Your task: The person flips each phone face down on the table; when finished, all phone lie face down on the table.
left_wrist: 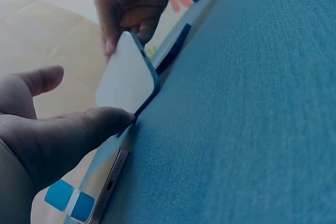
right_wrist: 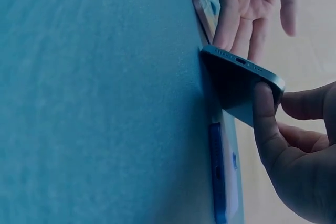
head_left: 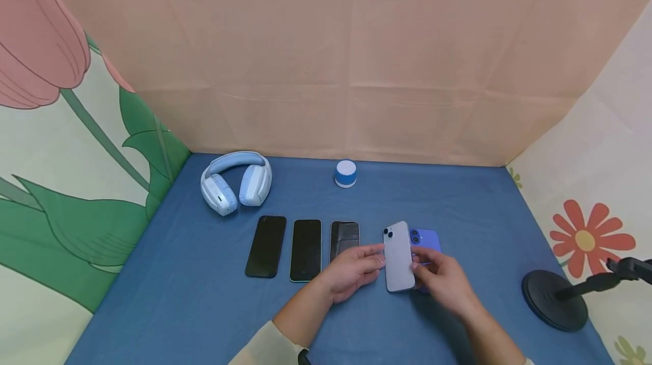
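Observation:
A pale lavender smartphone (head_left: pixel 398 260) is tilted, camera side up, its right side raised off the table. My right hand (head_left: pixel 444 281) pinches that raised side between thumb and fingers. At the opposite, lower edge, the outstretched fingers of my left hand (head_left: pixel 355 270) touch the phone without curling round it. In the right wrist view its dark screen (right_wrist: pixel 236 85) faces downward. Just right of it a blue-purple smartphone (head_left: pixel 429 239) lies back up, partly covered by my right hand. Left of my hands, three phones lie screen up: one black (head_left: pixel 265 247), one pale-edged (head_left: pixel 305 250), one partly hidden (head_left: pixel 344 235).
Light blue headphones (head_left: pixel 236 181) stand at the back left of the blue tabletop (head_left: pixel 204 308). A small blue-and-white round container (head_left: pixel 346 174) sits at the back middle. On the right is a black round-based stand (head_left: pixel 554 300). Fabric walls (head_left: pixel 331 71) border the table.

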{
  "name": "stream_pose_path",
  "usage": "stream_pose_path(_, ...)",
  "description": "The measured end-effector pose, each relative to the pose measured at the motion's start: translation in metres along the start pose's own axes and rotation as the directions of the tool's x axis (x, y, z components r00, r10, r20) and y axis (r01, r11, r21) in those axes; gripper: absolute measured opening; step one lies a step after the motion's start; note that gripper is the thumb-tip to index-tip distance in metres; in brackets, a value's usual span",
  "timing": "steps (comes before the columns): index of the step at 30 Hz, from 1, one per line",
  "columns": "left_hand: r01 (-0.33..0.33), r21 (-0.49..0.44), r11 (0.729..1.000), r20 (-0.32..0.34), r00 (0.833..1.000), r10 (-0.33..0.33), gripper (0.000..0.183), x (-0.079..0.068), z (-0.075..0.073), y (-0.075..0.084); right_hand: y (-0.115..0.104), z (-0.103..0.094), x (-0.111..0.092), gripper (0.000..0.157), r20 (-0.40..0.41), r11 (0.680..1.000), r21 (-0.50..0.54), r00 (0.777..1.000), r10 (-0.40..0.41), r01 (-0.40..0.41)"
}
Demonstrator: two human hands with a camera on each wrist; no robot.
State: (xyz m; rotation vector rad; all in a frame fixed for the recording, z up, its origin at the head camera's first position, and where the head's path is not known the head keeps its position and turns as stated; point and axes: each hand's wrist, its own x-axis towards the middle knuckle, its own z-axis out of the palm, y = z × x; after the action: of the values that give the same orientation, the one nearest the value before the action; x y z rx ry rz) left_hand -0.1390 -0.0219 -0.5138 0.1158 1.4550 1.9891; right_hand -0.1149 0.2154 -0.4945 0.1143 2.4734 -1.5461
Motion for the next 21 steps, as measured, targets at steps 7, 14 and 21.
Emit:
stream_pose_path(7, 0.01, 0.014, 1.0, -0.006, 1.0, -0.01, 0.056, -0.0013, -0.0019, 0.0006, 0.0052, -0.0003, 0.0022, 0.044, 0.007, 0.999, -0.027, 1.0, 0.024, -0.023)
stream_pose_path(14, -0.006, 0.019, 1.0, -0.024, 1.0, 0.007, 0.057, -0.0043, -0.0024, 0.0051, 0.009, 0.0007, 0.0056, 0.044, 0.006, 0.998, -0.069, 1.0, 0.011, -0.011)
stream_pose_path(21, -0.004, 0.042, 0.999, -0.037, 0.999, 0.006, 0.058, -0.0048, -0.0049, 0.0074, 0.0095, 0.0027, 0.0096, 0.042, 0.012, 0.995, -0.098, 1.0, -0.012, 0.013)
